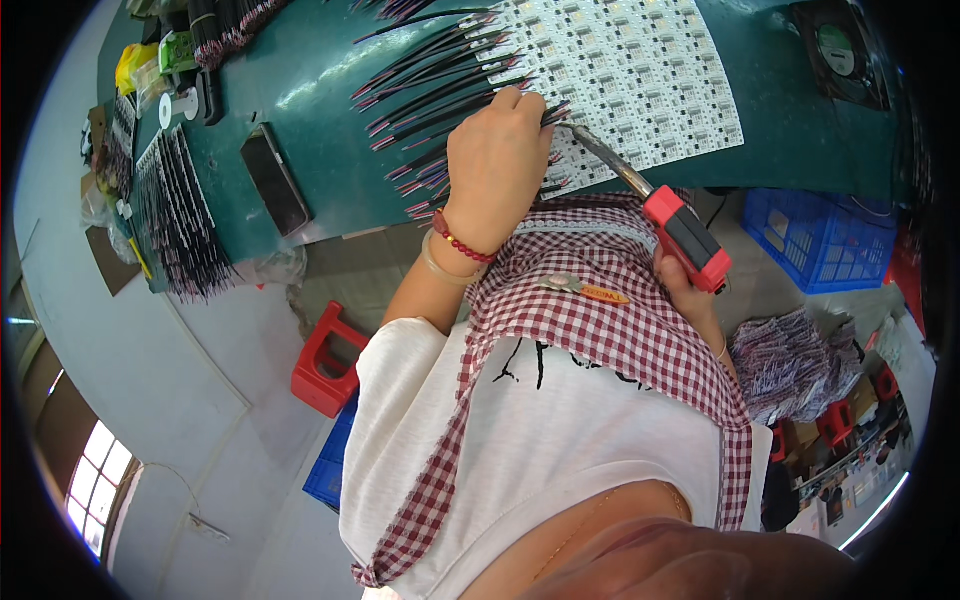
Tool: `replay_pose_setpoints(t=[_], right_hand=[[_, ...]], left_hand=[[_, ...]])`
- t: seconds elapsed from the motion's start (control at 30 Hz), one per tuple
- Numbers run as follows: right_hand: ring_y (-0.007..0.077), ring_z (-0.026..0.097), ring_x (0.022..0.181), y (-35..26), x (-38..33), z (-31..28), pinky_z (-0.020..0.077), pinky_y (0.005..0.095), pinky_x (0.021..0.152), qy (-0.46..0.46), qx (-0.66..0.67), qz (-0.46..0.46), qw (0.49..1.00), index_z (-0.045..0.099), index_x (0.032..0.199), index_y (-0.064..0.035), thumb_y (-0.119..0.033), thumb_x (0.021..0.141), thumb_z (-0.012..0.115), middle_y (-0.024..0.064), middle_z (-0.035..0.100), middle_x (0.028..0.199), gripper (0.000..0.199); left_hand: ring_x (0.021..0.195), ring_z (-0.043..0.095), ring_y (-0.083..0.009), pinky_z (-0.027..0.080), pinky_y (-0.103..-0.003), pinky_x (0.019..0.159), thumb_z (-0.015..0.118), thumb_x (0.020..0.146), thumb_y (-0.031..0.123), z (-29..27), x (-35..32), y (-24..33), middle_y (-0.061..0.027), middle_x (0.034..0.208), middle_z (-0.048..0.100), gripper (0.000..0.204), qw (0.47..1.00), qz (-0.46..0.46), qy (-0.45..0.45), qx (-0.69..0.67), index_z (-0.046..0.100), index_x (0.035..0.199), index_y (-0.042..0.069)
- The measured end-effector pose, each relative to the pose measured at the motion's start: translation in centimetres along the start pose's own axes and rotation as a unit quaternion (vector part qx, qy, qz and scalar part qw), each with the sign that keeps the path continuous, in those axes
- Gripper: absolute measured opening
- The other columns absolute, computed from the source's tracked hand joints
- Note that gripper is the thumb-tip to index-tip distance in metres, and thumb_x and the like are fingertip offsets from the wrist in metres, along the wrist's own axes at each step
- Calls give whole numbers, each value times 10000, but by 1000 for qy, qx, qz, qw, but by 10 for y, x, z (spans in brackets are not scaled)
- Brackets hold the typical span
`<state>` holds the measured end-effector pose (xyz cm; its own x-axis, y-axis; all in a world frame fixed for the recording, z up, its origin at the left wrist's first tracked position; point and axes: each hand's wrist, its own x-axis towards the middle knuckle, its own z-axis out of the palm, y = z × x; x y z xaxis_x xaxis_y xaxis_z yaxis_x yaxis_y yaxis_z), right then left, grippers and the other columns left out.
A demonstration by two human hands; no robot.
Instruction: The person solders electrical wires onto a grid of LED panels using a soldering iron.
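My left hand [497, 165] is closed over the left edge of a white circuit board panel [650, 90]. Its fingertips pinch the end of a black cable [557, 112], mostly hidden by the hand. In my right hand [684, 292] is a soldering iron [687, 240] with a red and black handle, gripped from below. Its metal tip points up and left, close to the pinched cable end; whether they touch I cannot tell. Several black cables with thin coloured wire ends [430, 125] stick out leftward from the panel's left edge.
A dark phone [275, 180] lies on the green tabletop [320, 90], left of the cables. Farther left hangs a bundle of black cables [180, 215]. A black reel [838, 52] sits at the far right. A blue crate [820, 240] and a red stool [330, 360] stand below the table.
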<state>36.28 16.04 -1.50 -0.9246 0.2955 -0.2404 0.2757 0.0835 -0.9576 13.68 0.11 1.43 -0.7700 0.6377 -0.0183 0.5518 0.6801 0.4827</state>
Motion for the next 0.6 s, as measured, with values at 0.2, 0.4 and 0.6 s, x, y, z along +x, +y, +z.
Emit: replay_pose_setpoints(t=[0.2, 0.4, 0.6], right_hand=[[73, 449, 570, -5, 0, 3, 356, 231, 520, 11, 10, 6, 1000, 557, 817, -18, -262, 899, 574, 15, 526, 671, 258], [70, 454, 568, 1, -4, 1, 357, 228, 514, 6, 18, 14, 1000, 560, 855, -6, -264, 909, 568, 20, 530, 675, 264], [100, 536, 678, -18, -11, 3, 438, 253, 620, 59, 135, 148, 978, 625, 878, -21, -129, 872, 617, 4, 584, 759, 109]], left_hand=[[665, 584, -305, 455, -392, 565, 694, 741, 133, -1, 1, 0, -101, 746, 566, 143, 1000, 11, 2, 11, 598, 785, 36], [655, 585, -303, 460, -391, 563, 697, 738, 137, -2, 2, 1, -98, 732, 560, 148, 1000, 16, 1, 21, 590, 757, 37], [651, 589, -303, 465, -390, 561, 699, 735, 147, -1, 3, 0, -97, 737, 565, 152, 999, 20, 0, 30, 594, 753, 39]])
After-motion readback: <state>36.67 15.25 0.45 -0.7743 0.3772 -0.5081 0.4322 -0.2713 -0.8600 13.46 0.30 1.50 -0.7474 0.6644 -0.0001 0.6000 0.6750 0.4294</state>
